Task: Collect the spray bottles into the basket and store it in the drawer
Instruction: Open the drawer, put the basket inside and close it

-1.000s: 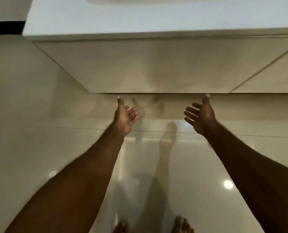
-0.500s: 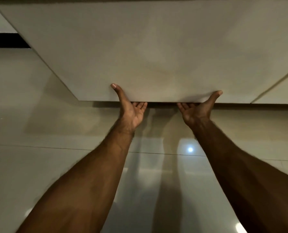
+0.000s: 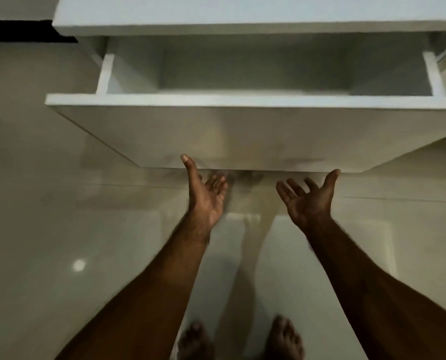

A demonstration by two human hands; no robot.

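Observation:
A wide white drawer [image 3: 242, 102] stands pulled out from the cabinet, and its inside shows nothing in it. My left hand [image 3: 205, 193] is palm up just below the drawer front's bottom edge, fingers spread, thumb tip against the front panel. My right hand [image 3: 307, 198] is also palm up and open a little below that edge, its thumb near the lower corner line. Neither hand holds anything. No spray bottles and no basket are in view.
The white cabinet top [image 3: 242, 14] runs above the drawer. A glossy tiled floor [image 3: 60, 229] lies below, with light reflections. My bare feet [image 3: 281, 336] show at the bottom edge. A dark strip [image 3: 14, 31] is at the upper left.
The drawer has come out from shut to open. Both hands gripped under its bottom edge half a second ago and have now let go, dropping slightly with fingers spread.

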